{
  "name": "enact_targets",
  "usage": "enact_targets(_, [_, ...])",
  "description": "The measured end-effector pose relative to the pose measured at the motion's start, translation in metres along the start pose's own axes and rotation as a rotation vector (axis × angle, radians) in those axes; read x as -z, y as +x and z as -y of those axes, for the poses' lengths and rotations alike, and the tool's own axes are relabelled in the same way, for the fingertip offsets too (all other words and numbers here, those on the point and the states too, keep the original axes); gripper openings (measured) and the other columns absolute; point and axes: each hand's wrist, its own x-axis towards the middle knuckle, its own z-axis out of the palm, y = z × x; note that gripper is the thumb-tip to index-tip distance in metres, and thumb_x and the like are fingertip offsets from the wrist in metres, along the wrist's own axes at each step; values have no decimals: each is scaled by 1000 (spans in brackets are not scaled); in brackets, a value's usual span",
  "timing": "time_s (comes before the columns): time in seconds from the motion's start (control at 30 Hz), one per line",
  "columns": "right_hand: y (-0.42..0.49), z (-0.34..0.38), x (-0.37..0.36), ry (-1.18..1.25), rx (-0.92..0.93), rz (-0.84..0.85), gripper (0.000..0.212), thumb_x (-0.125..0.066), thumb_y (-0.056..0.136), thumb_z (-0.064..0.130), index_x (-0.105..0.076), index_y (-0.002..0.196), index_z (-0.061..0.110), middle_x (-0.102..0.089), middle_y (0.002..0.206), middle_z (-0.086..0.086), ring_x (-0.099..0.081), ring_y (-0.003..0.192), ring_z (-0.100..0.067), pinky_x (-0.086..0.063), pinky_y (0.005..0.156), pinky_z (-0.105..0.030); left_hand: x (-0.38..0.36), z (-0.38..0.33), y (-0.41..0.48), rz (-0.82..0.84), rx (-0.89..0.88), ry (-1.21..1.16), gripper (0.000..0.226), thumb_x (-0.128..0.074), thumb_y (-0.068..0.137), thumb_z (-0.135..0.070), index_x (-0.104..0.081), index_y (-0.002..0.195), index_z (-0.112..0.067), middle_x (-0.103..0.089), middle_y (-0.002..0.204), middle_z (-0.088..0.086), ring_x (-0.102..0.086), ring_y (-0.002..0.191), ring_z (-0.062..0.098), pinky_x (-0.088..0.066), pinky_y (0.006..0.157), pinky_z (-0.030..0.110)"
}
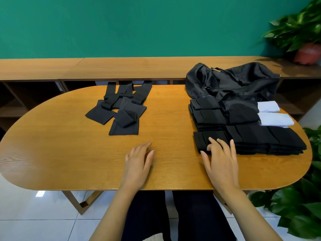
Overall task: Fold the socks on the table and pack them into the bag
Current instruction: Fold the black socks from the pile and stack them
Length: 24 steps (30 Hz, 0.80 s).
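Left hand (139, 162): lower centre of frame, palm down flat on the table (69, 153), fingers straight and pressed together, holding nothing.

Right hand (220, 160): just right of lower centre, palm down, fingers spread. Fingertips (212, 142) resting on the near-left end of the black sock stack (260, 138), thumb at that stack's near-left corner. No pinch, no curl round anything.

Black sock stack: right side of frame, long and flat, several layers, laid left to right close to the table's right edge.

Behind it, toward upper right: second stack of dark socks (208, 115), two white socks (272, 113) sticking out on its right side, one just behind the other.

Bag (234, 80): black, slumped, at the table's far edge in the upper right, touching the back of the second stack and overlapping the shelf (86, 66) behind. Open or closed: cannot tell.

Loose socks (121, 110): upper centre-left, dark grey heap, some folded into squares, some overlapping, a few strips reaching the far table edge. Well apart from both hands and from the bag.

Background: wooden shelf across the frame, green wall (139, 23), potted plant (298, 28) upper right, more leaves (298, 214) lower right, white tiled floor (26, 214), dark trouser legs (191, 214) under the table at bottom centre.
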Motion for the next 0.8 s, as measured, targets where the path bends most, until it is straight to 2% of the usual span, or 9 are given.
enact_targets(0.3, [25, 48, -20, 40, 225, 88, 30, -53, 96, 34, -66, 111, 11, -64, 125, -6, -52, 126, -24, -23, 117, -50, 0, 0, 0, -18, 17, 11, 64, -17, 95, -61, -50, 137, -26, -53, 134, -11, -39, 126, 3, -27, 104, 29])
enact_targets(0.47, [36, 77, -39, 22, 299, 261, 54, -26, 100, 48, -57, 130, 16, -59, 134, -3, -46, 133, -23, -21, 119, -48, 0, 4, 5, -59, 25, 31, 59, -23, 97, -58, -53, 135, -25, -52, 135, -11, -37, 126, 3, -25, 107, 31])
enact_targets(0.6, [37, 78, -47, 77, 285, 294, 61, -19, 99, 52, -53, 135, 16, -55, 139, -3, -41, 137, -22, -18, 120, -42, 4, 16, 18, -86, 95, 63, 49, -35, 100, -46, -52, 137, -19, -49, 141, -3, -36, 133, 12, -23, 115, 41])
enact_targets(0.67, [37, 76, -48, 110, 285, 278, 60, -20, 100, 50, -54, 134, 14, -56, 138, -3, -40, 138, -21, -18, 120, -40, 8, 30, 29, -75, 148, 147, 49, -37, 101, -44, -47, 141, -17, -41, 150, 1, -29, 140, 18, -18, 118, 45])
enact_targets(0.8, [35, 77, -47, 148, 273, 275, 60, -20, 101, 50, -54, 134, 15, -56, 138, -2, -40, 138, -19, -13, 119, -35, 12, 46, 48, 33, 290, 301, 65, -27, 101, -53, -24, 153, -15, -14, 162, 6, 2, 150, 21, 3, 120, 50])
